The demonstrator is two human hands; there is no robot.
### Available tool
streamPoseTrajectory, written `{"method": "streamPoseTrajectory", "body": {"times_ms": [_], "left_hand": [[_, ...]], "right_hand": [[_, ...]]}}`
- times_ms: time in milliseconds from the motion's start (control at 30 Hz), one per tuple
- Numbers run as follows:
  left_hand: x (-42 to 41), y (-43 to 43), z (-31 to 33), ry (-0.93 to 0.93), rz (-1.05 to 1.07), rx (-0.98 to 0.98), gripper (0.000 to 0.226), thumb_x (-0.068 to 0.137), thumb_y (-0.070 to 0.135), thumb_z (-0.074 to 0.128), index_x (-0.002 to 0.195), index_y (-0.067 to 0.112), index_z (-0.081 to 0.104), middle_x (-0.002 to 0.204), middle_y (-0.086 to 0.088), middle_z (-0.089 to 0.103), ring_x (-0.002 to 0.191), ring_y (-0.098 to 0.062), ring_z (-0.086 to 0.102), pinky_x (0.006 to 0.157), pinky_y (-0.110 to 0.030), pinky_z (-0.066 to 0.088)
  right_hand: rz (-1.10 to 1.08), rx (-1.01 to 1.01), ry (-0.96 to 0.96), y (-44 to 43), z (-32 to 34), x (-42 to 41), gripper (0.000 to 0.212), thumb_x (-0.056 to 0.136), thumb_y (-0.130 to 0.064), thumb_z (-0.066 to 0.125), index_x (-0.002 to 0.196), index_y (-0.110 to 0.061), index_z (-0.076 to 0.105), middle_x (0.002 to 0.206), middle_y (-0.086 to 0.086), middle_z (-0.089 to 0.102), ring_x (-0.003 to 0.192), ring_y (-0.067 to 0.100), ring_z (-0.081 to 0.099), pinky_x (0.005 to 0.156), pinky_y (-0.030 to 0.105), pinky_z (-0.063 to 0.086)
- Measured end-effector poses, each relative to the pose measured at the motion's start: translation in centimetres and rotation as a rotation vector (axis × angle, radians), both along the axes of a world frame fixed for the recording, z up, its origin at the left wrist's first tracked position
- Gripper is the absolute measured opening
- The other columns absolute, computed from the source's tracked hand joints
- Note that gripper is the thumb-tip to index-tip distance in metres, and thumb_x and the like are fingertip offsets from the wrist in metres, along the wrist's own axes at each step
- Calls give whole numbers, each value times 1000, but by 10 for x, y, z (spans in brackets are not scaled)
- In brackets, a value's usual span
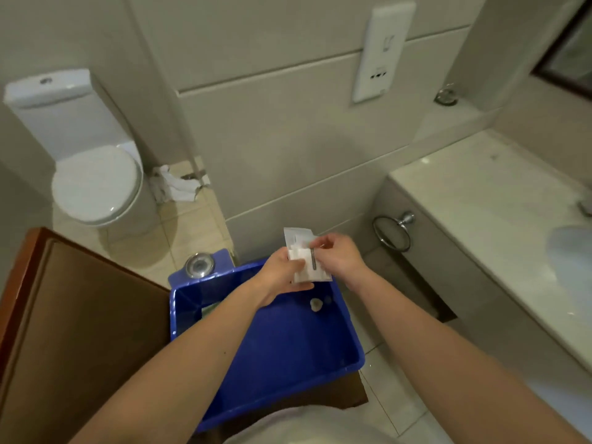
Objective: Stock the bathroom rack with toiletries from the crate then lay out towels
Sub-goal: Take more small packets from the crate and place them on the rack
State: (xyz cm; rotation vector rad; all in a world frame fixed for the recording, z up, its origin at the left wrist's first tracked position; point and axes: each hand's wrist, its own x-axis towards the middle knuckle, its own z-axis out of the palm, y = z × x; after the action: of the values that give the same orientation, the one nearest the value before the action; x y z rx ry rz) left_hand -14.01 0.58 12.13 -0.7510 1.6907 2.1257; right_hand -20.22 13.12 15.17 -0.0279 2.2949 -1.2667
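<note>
Pale cloth [304, 424] (garment or towel, I cannot tell which) lies at the bottom edge, with two bare forearms reaching out above it. Below them sits a deep blue rectangular plastic crate [288, 363], resting on a brown wooden surface [80, 315]. The left hand [282, 274] holds a small stack of flat white toiletry packets [309, 267] over the crate's far end, its fingers curled under them. The right hand [339, 257] pinches the top of the stack with thumb and fingers. One small pale object [316, 305] lies on the crate floor. A white toilet [93, 184] stands far left. A pale marble vanity surface [496, 213] with a chrome towel ring [392, 233] is at right.
</note>
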Motion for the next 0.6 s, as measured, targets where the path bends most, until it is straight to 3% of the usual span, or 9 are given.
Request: {"method": "streamPoseTrajectory", "body": {"times_ms": [133,267,367,467,533,600], "left_hand": [[-11,6,25,77,-135,-28,27,98,9,45,104,29,62,94,2,75,86,-15,73,64,-32,58],[-19,22,51,139,-280,-54,29,98,5,43,108,25,62,96,0,74,86,-16,72,64,-32,59],[-21,40,71,196,-439,-108,35,97,5,40,121,23,58,112,-4,69,99,-19,69,73,-35,59],[-22,65,87,237,-555,-122,38,97,2,38,122,23,57,111,-4,69,91,-12,70,62,-27,57],[-24,89,97,246,-630,-102,39,97,1,36,119,25,57,111,-4,69,92,-13,70,62,-28,57],[-23,115,105,248,-702,-102,39,97,2,36,114,29,57,109,-1,69,94,-14,68,66,-31,58]], "right_hand": [[-208,-9,92,20,19,12,31,74,0,55,98,-20,55,86,-1,60,79,18,62,64,30,53],[-382,-98,68,41,36,26,47,77,3,58,122,-12,54,111,4,63,97,20,63,86,38,55],[-472,-185,48,61,48,37,35,82,3,58,113,-11,59,102,1,65,88,15,63,74,27,54],[-575,-218,96,86,62,52,25,82,4,58,98,-15,61,90,0,65,75,8,60,59,18,49],[-645,-228,125,107,71,64,23,82,5,58,95,-14,62,91,3,66,75,11,61,57,18,48],[-717,-242,146,133,79,74,24,81,6,59,98,-9,64,97,9,68,83,18,64,64,26,53]]}}
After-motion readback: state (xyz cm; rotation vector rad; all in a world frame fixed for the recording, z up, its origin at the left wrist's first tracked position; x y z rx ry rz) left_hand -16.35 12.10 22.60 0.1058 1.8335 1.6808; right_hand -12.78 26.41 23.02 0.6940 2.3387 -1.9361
